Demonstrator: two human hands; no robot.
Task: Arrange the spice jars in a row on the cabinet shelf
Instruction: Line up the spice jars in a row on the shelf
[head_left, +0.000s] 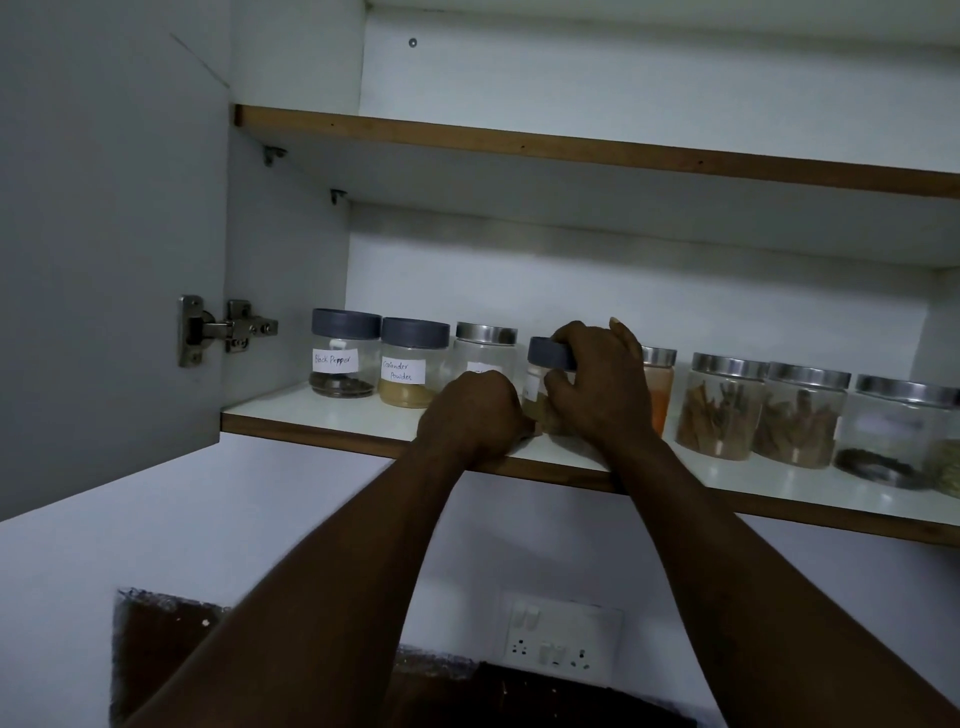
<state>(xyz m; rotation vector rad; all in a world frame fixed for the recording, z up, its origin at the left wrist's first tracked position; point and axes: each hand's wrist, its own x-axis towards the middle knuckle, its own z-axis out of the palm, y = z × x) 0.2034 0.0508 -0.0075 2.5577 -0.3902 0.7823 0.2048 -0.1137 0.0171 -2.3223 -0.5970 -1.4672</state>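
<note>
Grey plastic caps the spice jar (543, 354) that the right hand (605, 387) grips, fingers wrapped over the lid and down the side. It stands on the white cabinet shelf (322, 411), 4th from the left, between a steel-lidded clear jar (485, 347) and an orange-powder jar (661, 387). The left hand (470, 413) is curled at the jar's lower left, by the shelf's front edge; whether it holds the jar cannot be told. At the row's left end stand the Black Pepper jar (345, 353) and, touching it, the Coriander Powder jar (413, 364). To the right, 2 steel-lidded jars of brown sticks (722, 410) (800, 423) stand touching, then another steel-lidded jar (898, 431). A metal hinge (228, 330) joins the open door to the cabinet.
</note>
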